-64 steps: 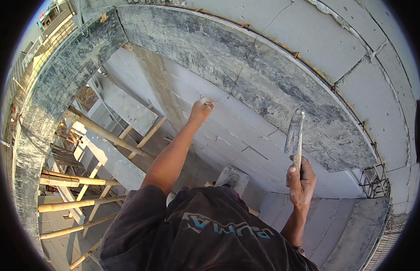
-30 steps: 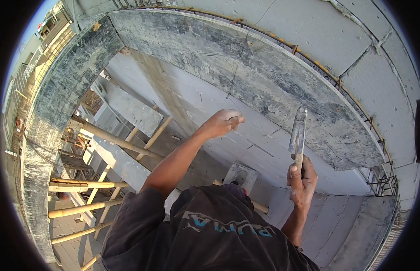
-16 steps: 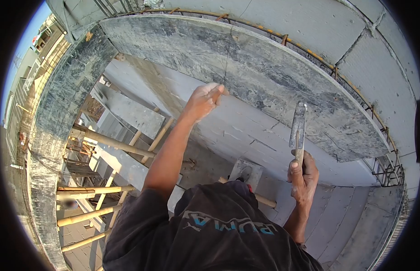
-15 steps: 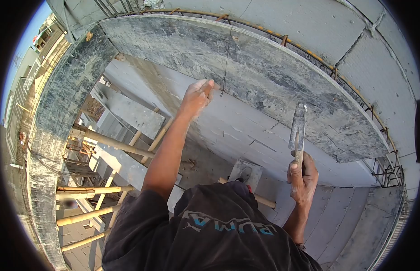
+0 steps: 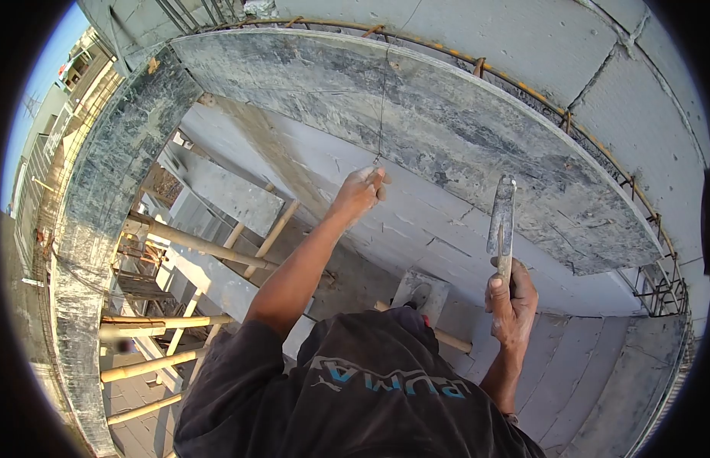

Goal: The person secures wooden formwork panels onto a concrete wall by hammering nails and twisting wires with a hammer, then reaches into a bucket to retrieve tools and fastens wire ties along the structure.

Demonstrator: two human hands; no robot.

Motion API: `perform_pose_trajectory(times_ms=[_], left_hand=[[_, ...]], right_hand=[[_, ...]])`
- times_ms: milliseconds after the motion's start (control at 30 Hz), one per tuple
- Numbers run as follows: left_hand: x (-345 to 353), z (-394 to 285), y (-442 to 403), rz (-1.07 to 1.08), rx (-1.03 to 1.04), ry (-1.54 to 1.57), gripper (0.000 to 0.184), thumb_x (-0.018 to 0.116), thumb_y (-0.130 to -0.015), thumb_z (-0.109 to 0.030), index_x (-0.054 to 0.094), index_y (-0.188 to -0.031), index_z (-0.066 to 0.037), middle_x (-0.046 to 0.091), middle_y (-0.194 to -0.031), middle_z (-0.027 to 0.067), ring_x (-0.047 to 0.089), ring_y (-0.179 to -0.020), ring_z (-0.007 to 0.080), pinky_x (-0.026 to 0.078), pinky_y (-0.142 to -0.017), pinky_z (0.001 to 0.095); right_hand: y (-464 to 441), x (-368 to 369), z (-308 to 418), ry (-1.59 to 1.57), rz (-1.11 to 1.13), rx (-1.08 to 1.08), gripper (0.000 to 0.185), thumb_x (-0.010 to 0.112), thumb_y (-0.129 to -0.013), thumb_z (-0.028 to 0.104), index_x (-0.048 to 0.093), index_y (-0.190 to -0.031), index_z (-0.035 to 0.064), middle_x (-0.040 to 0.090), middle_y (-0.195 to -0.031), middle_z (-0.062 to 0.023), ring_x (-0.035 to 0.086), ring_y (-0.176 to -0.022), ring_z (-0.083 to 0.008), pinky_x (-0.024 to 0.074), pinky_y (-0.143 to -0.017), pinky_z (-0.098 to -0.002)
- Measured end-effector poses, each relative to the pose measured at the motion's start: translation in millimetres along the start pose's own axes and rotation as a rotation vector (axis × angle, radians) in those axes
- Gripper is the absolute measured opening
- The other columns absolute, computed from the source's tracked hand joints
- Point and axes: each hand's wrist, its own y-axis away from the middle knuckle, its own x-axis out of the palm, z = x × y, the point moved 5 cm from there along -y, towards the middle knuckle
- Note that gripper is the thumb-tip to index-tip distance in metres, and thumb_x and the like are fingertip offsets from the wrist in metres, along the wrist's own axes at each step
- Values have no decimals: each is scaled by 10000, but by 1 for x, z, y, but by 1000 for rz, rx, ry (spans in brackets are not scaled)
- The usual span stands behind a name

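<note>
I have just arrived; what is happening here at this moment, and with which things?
Someone in a dark printed T-shirt is working at a long, stained grey board. The left hand is raised to the lower end of a thin dark wire that runs down the board's face; whether the fingers grip it is too small to tell. The right hand holds a grey metal tool, apparently a hammer, roughly upright.

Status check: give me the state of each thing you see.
Left hand: curled at the wire's lower end; grip unclear.
Right hand: closed around the metal-headed tool.
Metal-headed tool: held by its handle.
Wire: nearly straight, running down the panel.
Panel: scuffed, stained.
Rebar: exposed along the panel's upper edge.
</note>
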Motion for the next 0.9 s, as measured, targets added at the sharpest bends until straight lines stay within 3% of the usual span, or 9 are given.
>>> perform_pose_trajectory(times_ms=[133,233,367,533,633,733,833,900], left_hand=[[-6,-43,14,93,55,-64,485,565,-993,-482,644,-1048,-6,537,-688,-1,434,-542,56,342,-463,221],[-35,-23,-7,7,17,151,439,578,-996,-465,629,-1058,-34,527,-700,-13,407,-528,46,298,-455,210],[4,17,-8,-22,-40,176,432,596,-988,-458,627,-1084,-38,521,-704,-21,400,-528,42,299,-453,210],[18,-32,24,106,100,47,449,606,-982,-453,627,-1115,-24,510,-726,-24,400,-539,43,305,-455,207],[-18,-35,14,36,105,146,463,597,-989,-448,627,-1129,-8,524,-748,-15,403,-560,41,308,-470,206],[-20,2,1,-104,-76,123,467,605,-986,-442,630,-1138,-1,515,-731,-22,400,-566,38,309,-484,201],[23,-5,9,39,106,-111,485,615,-975,-462,631,-1153,-11,512,-717,-23,396,-548,40,305,-475,200],[16,-33,18,122,110,-49,507,614,-968,-485,633,-1159,-16,517,-712,-14,399,-541,46,310,-474,205]], right_hand=[[0,-1,0,31,19,36,481,667,-947,382,618,-1165,-44,544,-754,-45,495,-658,-105,415,-583,-290],[-1,1,1,18,33,73,484,670,-945,388,619,-1162,-41,545,-754,-47,493,-663,-109,419,-592,-298],[-2,2,1,77,29,49,493,670,-944,400,621,-1165,-38,546,-756,-48,492,-673,-115,424,-604,-303],[-2,3,1,63,34,65,508,669,-941,416,620,-1163,-39,546,-757,-58,493,-682,-127,429,-617,-312],[-1,4,-4,84,27,58,513,668,-939,423,622,-1158,-39,550,-752,-66,500,-683,-136,435,-623,-319],[1,4,-6,84,38,72,519,671,-934,432,624,-1156,-35,560,-751,-75,508,-682,-144,442,-629,-324],[0,3,-6,99,43,72,520,674,-930,433,626,-1155,-33,570,-755,-84,515,-681,-149,446,-631,-328],[1,2,-6,106,38,67,519,676,-928,430,626,-1155,-34,575,-755,-89,520,-680,-152,447,-629,-330]])
